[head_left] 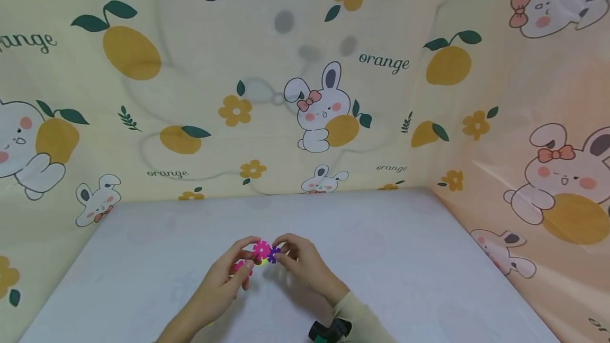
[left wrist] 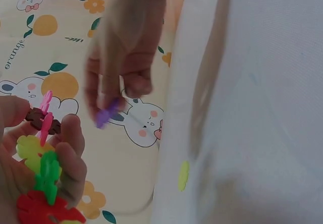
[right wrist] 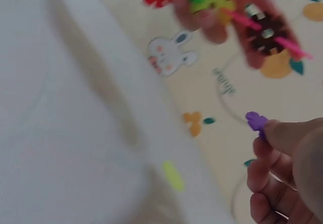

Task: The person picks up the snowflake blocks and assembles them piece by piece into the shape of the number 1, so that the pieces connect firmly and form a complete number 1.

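My left hand point(head_left: 214, 285) holds a chain of notched plastic snowflake discs, its fingers curled around it. In the left wrist view the chain runs from pink point(left wrist: 45, 125) and brown through a yellow disc point(left wrist: 30, 149) and a green disc point(left wrist: 49, 176) to a red disc point(left wrist: 43, 206), with a bit of yellow below. My right hand point(head_left: 307, 269) pinches a single purple snowflake disc point(right wrist: 256, 123) between thumb and fingers. The wrist views show a gap between this disc and the pink end of the chain; in the head view the two overlap.
A loose yellow disc point(left wrist: 183, 176) lies on the white tabletop point(head_left: 405, 279) below the hands. Behind and to the right, a cloth point(head_left: 267, 57) printed with rabbits and oranges rises from the table's edges. The right wrist wears a dark band point(head_left: 330, 330).
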Demonstrator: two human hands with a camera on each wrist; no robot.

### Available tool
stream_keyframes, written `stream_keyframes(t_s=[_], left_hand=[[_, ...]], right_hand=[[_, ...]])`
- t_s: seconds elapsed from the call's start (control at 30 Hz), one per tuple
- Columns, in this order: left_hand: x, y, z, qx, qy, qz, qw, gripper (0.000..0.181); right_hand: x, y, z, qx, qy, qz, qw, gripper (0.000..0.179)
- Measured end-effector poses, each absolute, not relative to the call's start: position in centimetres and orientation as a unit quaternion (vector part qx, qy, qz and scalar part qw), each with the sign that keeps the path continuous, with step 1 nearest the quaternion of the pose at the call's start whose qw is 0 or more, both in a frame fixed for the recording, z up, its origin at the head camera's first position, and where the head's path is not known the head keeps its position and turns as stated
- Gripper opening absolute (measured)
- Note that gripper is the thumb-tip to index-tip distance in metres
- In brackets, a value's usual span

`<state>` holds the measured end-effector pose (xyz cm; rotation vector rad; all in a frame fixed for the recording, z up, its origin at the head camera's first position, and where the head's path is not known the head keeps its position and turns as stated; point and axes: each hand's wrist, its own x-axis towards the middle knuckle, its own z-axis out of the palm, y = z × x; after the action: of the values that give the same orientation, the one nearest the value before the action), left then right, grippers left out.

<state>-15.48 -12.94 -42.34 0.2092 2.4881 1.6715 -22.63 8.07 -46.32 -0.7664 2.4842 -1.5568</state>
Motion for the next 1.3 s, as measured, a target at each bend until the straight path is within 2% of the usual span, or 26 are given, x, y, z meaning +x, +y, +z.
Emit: stream_keyframes(t_s=[0.63, 1.3], left_hand=[[-15.4, -12.7, -42.5, 0.077, 0.825, 0.556, 0.065, 0.044], [-15.3, -12.8, -42.9, 0.147, 0.816, 0.558, 0.041, 0.039]], right_hand=[[-21.4, 8.6, -43.1, -0.249, 0.761, -0.599, -0.012, 0.020], [-20.9, 8.2, -42.6, -0.247, 0.707, -0.663, -0.004, 0.019]])
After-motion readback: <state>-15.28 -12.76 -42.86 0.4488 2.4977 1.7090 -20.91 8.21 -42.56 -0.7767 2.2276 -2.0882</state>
